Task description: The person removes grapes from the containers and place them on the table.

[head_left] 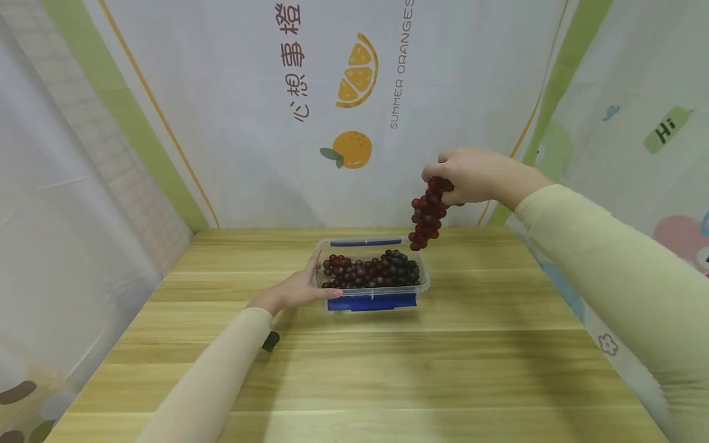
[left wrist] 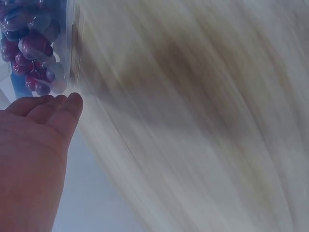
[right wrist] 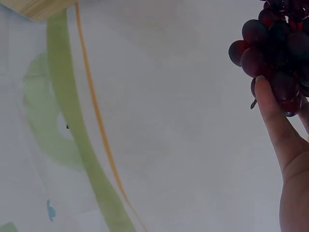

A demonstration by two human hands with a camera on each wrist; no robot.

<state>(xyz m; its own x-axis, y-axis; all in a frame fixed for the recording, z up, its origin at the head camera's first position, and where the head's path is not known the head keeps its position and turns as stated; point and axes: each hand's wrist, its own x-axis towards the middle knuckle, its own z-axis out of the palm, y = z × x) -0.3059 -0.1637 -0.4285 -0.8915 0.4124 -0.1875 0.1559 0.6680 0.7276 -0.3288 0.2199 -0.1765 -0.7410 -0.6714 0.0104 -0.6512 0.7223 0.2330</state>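
The right hand (head_left: 473, 175) pinches a red grape bunch (head_left: 428, 216), which hangs near the far right corner of the clear box (head_left: 424, 284). The left hand (head_left: 296, 290), thumb and fingers spread, touches the box's left end. Inside lie other grapes (head_left: 373, 271), red and dark.

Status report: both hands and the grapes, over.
Right hand holds grape bunch aloft. Left hand touching open container. More grapes inside; no obstruction seen above.
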